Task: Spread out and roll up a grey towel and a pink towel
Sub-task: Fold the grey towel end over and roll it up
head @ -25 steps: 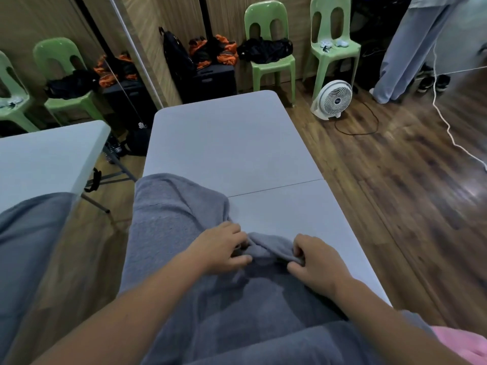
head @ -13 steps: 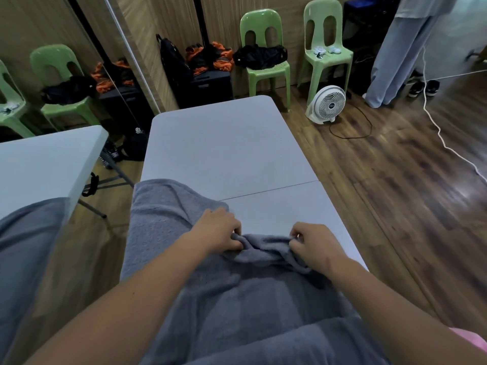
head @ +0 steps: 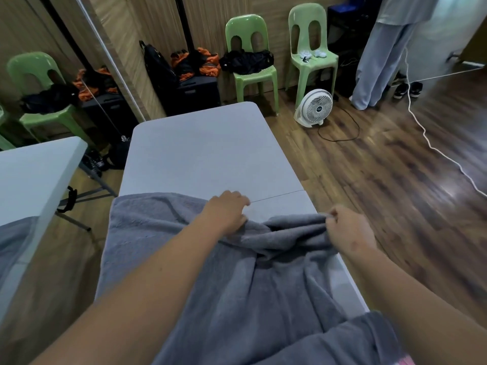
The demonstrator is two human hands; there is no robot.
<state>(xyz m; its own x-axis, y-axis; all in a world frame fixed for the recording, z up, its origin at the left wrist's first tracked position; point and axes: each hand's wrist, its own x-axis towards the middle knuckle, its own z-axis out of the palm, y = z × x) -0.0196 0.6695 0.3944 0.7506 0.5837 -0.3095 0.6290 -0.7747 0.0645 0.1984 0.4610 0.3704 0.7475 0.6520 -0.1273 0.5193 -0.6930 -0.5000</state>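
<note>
- Grey table [head: 200, 156] in a room with a wood floor, green chairs [head: 250, 61] and a small fan [head: 315, 108] at the far side.
- Grey towel [head: 237, 280] lying long-ways from the near end toward the far end, far edge bunched up in the middle.
- Left hand [head: 226, 210] curled over the far edge near the middle; cannot tell if pinching or just pressing.
- Right hand [head: 347, 230] at the right table edge, fingers closed tight on the far right corner.
- Bare table just past both hands, so probably next: pull that bunched edge away and flat.
- Bit of pink towel [head: 407, 361] at the near right corner, under the grey one.
</note>
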